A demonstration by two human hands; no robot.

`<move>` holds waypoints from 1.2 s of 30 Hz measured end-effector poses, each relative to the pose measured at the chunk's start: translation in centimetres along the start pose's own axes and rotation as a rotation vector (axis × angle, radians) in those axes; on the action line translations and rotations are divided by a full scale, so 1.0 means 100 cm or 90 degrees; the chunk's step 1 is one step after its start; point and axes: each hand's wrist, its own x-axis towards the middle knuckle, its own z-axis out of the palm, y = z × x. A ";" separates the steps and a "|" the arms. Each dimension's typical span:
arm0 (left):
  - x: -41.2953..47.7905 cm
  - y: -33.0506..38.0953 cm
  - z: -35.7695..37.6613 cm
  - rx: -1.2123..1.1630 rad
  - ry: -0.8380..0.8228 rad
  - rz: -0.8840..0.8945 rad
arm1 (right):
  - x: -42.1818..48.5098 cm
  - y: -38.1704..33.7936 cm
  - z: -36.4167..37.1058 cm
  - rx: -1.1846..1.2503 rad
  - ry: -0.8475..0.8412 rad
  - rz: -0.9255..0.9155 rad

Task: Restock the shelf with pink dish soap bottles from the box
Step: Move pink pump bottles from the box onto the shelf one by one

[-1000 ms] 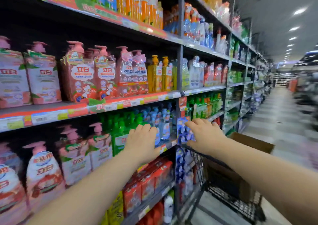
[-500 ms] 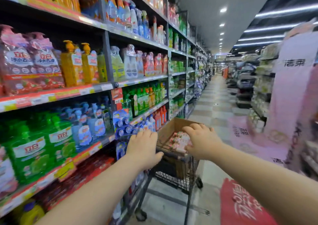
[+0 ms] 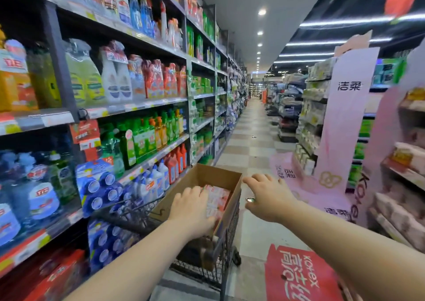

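Note:
An open cardboard box (image 3: 215,174) sits in a black wire cart (image 3: 207,269) in the aisle. Pink dish soap bottles (image 3: 219,200) lie packed inside it, blurred. My left hand (image 3: 190,211) reaches over the box's near edge, palm down, its fingers spread on the bottles and lifting nothing. Just right of the box's right wall, my right hand (image 3: 268,197) hovers with its fingers apart and a ring showing. The pink bottles' place on the shelving (image 3: 138,106) is out of view to the left.
The shelves on the left hold green, blue, orange and red cleaner bottles close to the cart. A pink paper-goods display (image 3: 345,116) and a red floor sign (image 3: 299,275) stand on the right. Checkered floor (image 3: 250,144) runs ahead.
The view has swung right, away from the pink bottles on the shelf and toward the cart. Both hands have moved to the box; the left one now lies on the bottles.

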 end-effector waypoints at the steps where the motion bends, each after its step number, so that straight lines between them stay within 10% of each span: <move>1: 0.016 -0.002 0.006 0.001 -0.003 0.003 | 0.013 0.005 0.005 -0.001 0.001 0.003; 25: 0.298 0.062 0.150 -0.009 -0.134 -0.177 | 0.311 0.199 0.130 0.017 -0.107 -0.154; 36: 0.345 0.019 0.209 -0.018 -0.181 -0.316 | 0.426 0.179 0.194 0.032 -0.183 -0.274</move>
